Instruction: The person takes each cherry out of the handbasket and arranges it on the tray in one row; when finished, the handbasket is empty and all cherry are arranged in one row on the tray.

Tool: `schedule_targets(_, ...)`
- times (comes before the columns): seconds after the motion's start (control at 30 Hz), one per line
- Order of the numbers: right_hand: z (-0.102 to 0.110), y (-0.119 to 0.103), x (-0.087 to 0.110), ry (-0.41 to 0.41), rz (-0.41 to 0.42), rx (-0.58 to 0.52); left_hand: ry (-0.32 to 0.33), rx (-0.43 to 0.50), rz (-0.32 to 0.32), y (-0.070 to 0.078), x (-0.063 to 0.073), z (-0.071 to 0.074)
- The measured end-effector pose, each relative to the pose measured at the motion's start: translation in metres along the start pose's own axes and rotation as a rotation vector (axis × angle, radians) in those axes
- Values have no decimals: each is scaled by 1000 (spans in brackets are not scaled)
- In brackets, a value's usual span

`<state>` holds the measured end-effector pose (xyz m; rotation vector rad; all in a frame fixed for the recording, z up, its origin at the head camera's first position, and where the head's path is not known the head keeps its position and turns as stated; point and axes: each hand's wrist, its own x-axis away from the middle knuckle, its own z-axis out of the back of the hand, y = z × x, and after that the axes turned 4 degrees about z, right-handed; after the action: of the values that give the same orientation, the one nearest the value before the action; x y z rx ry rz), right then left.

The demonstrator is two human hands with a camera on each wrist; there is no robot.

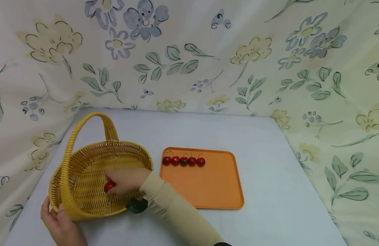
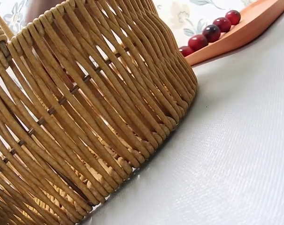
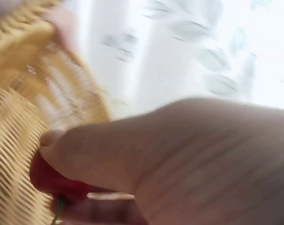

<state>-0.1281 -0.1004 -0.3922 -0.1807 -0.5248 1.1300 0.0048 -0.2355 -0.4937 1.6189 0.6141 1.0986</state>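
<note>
My right hand (image 1: 126,181) reaches over the yellow wicker basket (image 1: 131,145) and pinches a red cherry (image 1: 109,186) between thumb and fingers. A green stem hangs from this cherry (image 3: 57,180) in the blurred right wrist view. At the basket's near left side, my left hand (image 1: 64,225) grips the rim by the foot of the tall handle (image 1: 67,153). The left wrist view shows the woven basket wall (image 2: 95,93) up close, but not the left fingers. Several dark red cherries (image 1: 184,161) stand in a row along the far left of an orange tray (image 1: 207,188).
The tray lies just right of the basket on a white-covered table (image 1: 269,164). A dark green object (image 1: 137,205) shows under my right wrist; its kind is unclear. Floral cloth (image 1: 192,61) hangs behind the table and at both sides.
</note>
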Motion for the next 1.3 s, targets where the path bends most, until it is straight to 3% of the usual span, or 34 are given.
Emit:
schedule_targets(0.13, 21, 23, 41, 197, -52, -82, 1, 21, 4, 5, 0, 0)
schedule_targets(0.3, 30, 46, 103, 410, -138, -186, 8, 71, 22, 6, 0, -1)
schedule_targets(0.47, 27, 65, 154, 646, -178, -179, 27, 87, 16, 4, -4, -1)
schedule_targets(0.63, 15, 87, 184, 832, -222, -256, 18, 123, 11, 3, -7, 0)
schedule_targets(0.83, -10, 115, 209, 890, -395, -412, -14, 179, 10, 5, -5, -4)
schedule_targets(1.07, -49, 151, 229, 875, -602, -325, -6, 156, 6, 4, -4, -6)
schedule_targets(1.3, -77, 173, 226, 839, -627, -363, -3, 151, 5, 3, -2, -7)
